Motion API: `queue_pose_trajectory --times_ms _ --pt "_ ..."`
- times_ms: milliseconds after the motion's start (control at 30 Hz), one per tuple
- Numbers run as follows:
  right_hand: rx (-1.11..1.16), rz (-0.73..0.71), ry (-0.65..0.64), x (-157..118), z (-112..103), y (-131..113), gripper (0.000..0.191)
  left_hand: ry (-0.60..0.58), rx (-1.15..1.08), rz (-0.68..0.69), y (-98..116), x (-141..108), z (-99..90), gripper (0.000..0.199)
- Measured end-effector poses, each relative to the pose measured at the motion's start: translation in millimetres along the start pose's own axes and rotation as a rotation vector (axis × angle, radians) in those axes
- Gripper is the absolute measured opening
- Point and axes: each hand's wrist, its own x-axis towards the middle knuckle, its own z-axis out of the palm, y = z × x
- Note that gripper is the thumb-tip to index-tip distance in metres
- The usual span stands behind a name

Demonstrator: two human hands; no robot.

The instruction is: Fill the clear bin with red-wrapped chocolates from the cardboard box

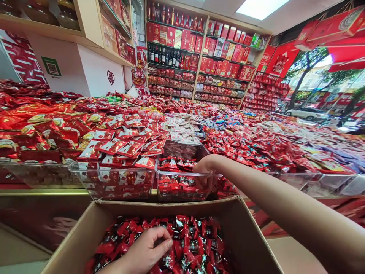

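An open cardboard box (256, 243) stands before me, holding many small candies (188, 243) in red and black wrappers. Inside it, my left hand (152, 247) is closed over the candies, thumb and fingers drawn together. Whatever they pinch, if anything, is hidden. My right hand (204, 165) reaches down into a clear plastic bin (182, 173) behind the box. Red-wrapped candies (182, 186) partly fill that bin, and they look like those in the box. The right fingers are mostly hidden behind the bin's rim and wall.
Left of the bin is another clear bin (114, 173) heaped with red and white packets (119, 146). Piles of wrapped sweets (251, 148) spread across the counter behind. Shelves (176, 34) of bottles and red boxes line the back wall. A street with a white car (308, 113) shows at right.
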Motion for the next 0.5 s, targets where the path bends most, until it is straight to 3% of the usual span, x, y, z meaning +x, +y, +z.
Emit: queue_pose_trajectory --times_ms 500 --pt "0.097 0.058 0.057 -1.1 6.8 -5.7 0.029 -0.020 0.119 -0.002 -11.3 0.7 2.0 0.025"
